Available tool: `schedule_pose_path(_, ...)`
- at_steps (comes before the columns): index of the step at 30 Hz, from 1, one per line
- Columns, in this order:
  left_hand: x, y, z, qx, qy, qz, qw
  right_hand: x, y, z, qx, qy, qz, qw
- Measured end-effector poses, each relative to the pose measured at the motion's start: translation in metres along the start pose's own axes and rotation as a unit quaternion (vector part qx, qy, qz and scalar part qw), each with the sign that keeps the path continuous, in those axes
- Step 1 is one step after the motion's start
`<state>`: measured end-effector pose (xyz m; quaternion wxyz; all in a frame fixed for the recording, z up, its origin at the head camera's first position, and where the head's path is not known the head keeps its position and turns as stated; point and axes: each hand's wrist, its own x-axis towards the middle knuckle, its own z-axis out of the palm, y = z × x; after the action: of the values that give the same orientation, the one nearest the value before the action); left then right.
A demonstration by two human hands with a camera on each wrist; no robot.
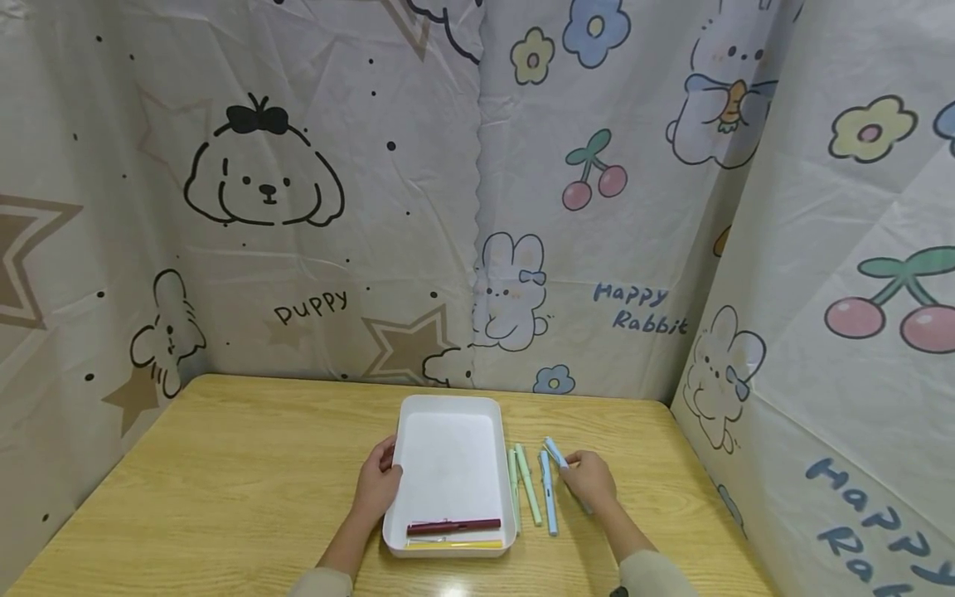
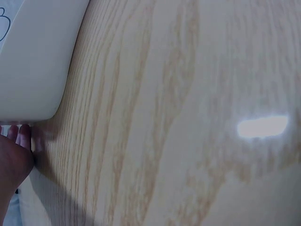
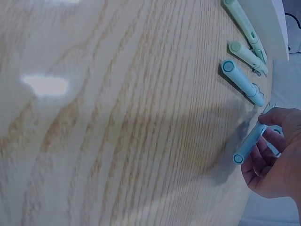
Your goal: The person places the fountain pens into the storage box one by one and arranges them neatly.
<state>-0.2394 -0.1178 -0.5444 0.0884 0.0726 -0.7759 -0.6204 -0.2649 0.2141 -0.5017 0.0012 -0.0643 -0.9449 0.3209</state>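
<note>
My left hand (image 1: 376,482) grips the left side of a shallow white tray (image 1: 448,400), its thumb over the rim. In the left wrist view, fingers (image 2: 24,135) show at the tray's wall (image 2: 35,70). Inside the tray, a dark red pen (image 1: 453,526) and a yellow pen (image 1: 455,545) lie crosswise at the near end. To the right of the tray, my right hand (image 1: 591,479) pinches a light blue pen (image 3: 249,141) between thumb and fingers, tilted over the table. Beside it lie another light blue pen (image 1: 549,493) and two light green pens (image 1: 528,485).
The wooden table (image 1: 246,481) reaches back to a printed cloth (image 1: 418,207), which also hangs along both sides. One green pen (image 1: 514,489) lies right along the tray's right wall. A bright reflection (image 3: 45,85) shows on the tabletop.
</note>
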Motion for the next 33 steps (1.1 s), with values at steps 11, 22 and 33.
schedule_pose_path(11,0.001,0.000,0.000,0.005,0.001,0.002,1.0000,0.002,-0.001,-0.002,-0.003,-0.004,-0.025,0.9997)
schedule_pose_path(22,0.000,0.001,-0.001,0.000,-0.003,-0.002,1.0000,0.000,-0.007,-0.004,0.006,-0.011,-0.039,0.9992)
schedule_pose_path(33,0.002,-0.002,0.000,-0.005,-0.001,0.000,1.0000,-0.004,-0.013,-0.005,0.007,-0.021,-0.065,0.9977)
